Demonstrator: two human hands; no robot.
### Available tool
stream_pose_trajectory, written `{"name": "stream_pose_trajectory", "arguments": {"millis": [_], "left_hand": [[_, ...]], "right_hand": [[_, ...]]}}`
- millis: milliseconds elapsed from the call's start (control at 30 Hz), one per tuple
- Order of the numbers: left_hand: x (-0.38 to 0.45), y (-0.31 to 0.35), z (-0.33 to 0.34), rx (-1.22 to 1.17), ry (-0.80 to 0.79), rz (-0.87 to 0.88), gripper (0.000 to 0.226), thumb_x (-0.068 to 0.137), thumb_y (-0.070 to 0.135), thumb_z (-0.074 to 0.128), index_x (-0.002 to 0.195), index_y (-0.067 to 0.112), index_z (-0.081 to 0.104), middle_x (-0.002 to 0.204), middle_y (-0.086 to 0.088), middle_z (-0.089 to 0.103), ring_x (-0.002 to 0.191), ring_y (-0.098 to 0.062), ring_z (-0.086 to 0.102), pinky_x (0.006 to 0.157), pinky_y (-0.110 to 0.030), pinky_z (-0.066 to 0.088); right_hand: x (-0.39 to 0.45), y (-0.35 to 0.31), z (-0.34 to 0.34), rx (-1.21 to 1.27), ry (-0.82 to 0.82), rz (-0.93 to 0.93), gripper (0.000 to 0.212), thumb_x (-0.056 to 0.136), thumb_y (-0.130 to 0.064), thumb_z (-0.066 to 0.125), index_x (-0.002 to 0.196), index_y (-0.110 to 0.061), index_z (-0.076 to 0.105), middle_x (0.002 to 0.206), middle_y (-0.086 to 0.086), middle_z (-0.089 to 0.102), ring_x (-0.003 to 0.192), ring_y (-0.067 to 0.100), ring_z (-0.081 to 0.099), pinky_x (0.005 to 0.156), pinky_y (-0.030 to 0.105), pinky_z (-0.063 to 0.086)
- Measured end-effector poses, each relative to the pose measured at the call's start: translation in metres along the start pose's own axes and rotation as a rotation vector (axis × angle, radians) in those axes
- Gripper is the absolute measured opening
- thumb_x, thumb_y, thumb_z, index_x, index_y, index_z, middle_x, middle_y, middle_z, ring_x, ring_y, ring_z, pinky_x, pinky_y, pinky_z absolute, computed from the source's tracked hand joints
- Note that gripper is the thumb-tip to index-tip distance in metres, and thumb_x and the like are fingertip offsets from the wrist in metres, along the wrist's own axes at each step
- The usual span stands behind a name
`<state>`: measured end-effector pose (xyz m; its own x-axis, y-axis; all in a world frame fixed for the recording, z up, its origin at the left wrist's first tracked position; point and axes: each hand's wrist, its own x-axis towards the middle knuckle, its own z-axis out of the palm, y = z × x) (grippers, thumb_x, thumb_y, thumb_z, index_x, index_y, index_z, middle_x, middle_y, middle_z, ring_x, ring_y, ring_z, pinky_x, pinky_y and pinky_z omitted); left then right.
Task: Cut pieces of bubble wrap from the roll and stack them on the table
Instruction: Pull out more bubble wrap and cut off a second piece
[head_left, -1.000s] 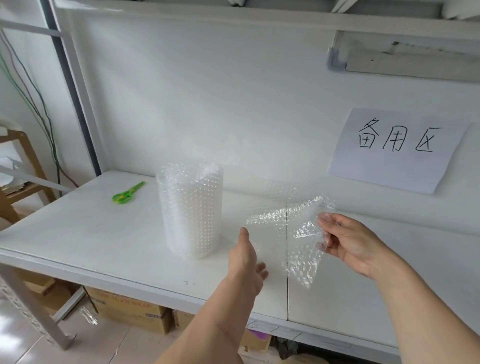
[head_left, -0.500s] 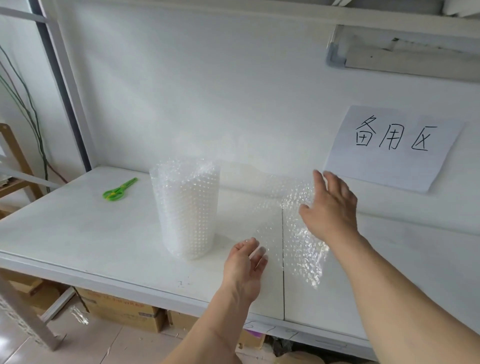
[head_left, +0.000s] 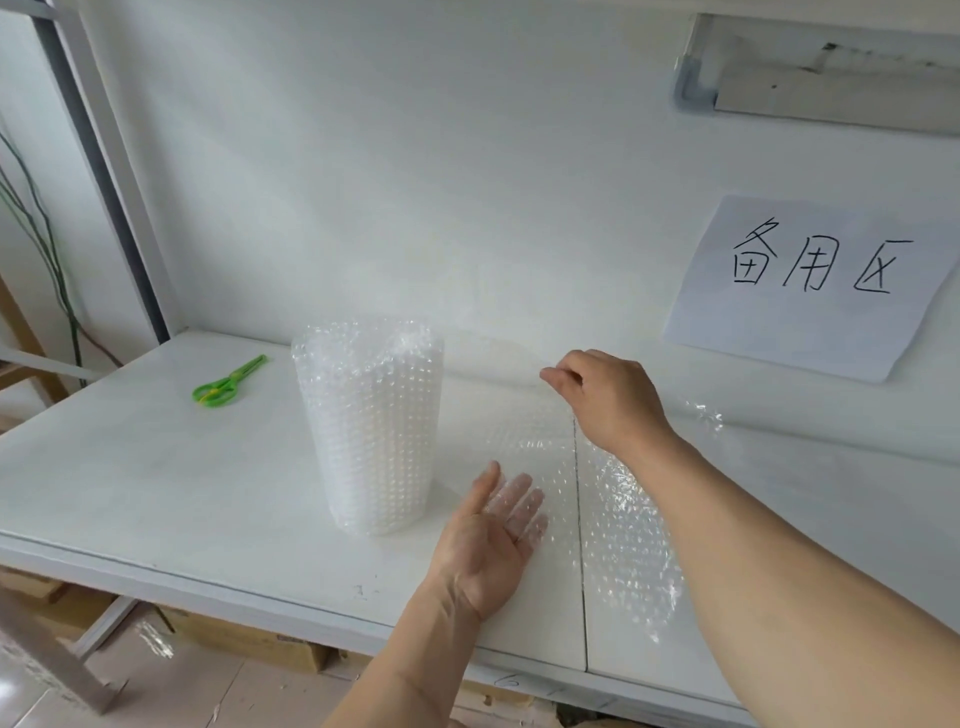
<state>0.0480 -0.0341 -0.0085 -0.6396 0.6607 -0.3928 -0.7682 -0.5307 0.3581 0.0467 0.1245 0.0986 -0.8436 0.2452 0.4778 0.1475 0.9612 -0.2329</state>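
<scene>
Broadly, a white counter (head_left: 130, 467) filled the lower view, backed by a white wall that carried a paper sign (head_left: 810, 286) with handwritten characters at the right. On the counter stood the bubble wrap roll (head_left: 371, 426), upright on its end, near the middle. Just right of it lay a cut piece of bubble wrap (head_left: 623, 525), spread flat across a seam in the counter top (its far edge was hard to make out against the white surface). The left hand (head_left: 488, 540) lay palm up with straight fingers, the fingertips tucked under the near left edge of the piece. The right hand (head_left: 608, 400) was palm down above the far edge, fingers curled, thumb and forefinger apparently pinching that edge. Green scissors (head_left: 228, 382) lay well apart at the far left of the counter. Cardboard boxes (head_left: 249, 636) sat on the floor beneath.
</scene>
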Motion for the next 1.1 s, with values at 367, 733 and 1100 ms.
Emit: {"name": "stream_pose_trajectory", "arguments": {"millis": [367,733,1100], "left_hand": [[0.01,0.006,-0.01,0.135,-0.146,0.074,0.015,0.081,0.021,0.069,0.094,0.013,0.072,0.099,-0.005,0.071,0.086,-0.022,0.069,0.089,-0.038,0.05],[0.013,-0.003,-0.001,0.354,-0.12,0.153,0.013,0.079,0.013,0.067,0.086,0.01,0.078,0.091,-0.01,0.071,0.081,-0.022,0.067,0.09,-0.038,0.05],[0.015,-0.007,-0.002,0.341,-0.094,0.176,0.026,0.08,0.022,0.068,0.099,0.005,0.075,0.095,-0.011,0.071,0.088,-0.025,0.066,0.099,-0.041,0.047]], "right_hand": [[0.023,0.028,0.0,0.176,0.014,0.16,0.041,0.095,-0.051,0.05,0.078,-0.015,0.057,0.059,-0.001,0.052,0.064,0.026,0.053,0.061,0.035,0.041],[0.02,0.038,0.017,0.254,-0.046,0.202,0.041,0.09,-0.06,0.051,0.098,-0.023,0.065,0.084,-0.01,0.06,0.082,0.015,0.057,0.074,0.029,0.044],[0.04,0.043,0.02,0.464,-0.104,0.285,0.051,0.094,-0.052,0.05,0.071,-0.008,0.061,0.072,-0.01,0.066,0.07,0.015,0.06,0.066,0.028,0.041]]}}
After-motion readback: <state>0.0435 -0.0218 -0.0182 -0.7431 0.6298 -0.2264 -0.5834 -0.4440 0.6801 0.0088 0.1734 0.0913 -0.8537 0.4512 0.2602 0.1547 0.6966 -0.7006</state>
